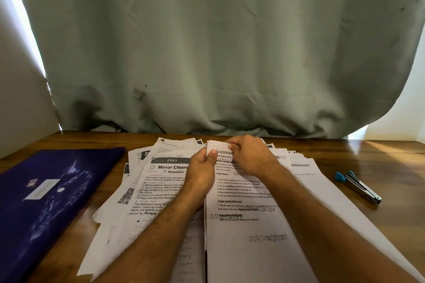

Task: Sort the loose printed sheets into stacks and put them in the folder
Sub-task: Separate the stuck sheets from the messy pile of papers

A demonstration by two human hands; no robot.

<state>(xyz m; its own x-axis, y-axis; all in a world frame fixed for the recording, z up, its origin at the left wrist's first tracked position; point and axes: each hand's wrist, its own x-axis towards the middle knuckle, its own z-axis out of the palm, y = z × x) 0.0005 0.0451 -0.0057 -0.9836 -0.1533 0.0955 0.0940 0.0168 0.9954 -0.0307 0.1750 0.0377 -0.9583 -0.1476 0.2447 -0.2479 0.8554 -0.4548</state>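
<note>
a grey-green curtain (218,48) hangs behind a wooden surface (391,156), with bright light at both side edges of the cloth.

head view: the loose printed sheets (161,190) lie fanned in an untidy spread across the middle of the surface, from near the back edge to the front edge. on top of them, right of middle, sits a squared-up stack (248,236). the left hand (202,167) pinches the stack's top-left corner, thumb on the paper; the right hand (250,156) has curled fingers nipping that same top edge just beside it, so both grips hold the stack. the purple folder (53,195) lies closed by the left edge, apart from the papers. a blue-handled metal tool (357,186), perhaps a stapler or staple remover, rests near the right edge.

by my reading the sorting is early: one stack seems formed, many sheets are unsorted, nothing is in the folder. the hands hide what they do at the corner. small print is unreadable, and the front of the papers is cut off.
</note>
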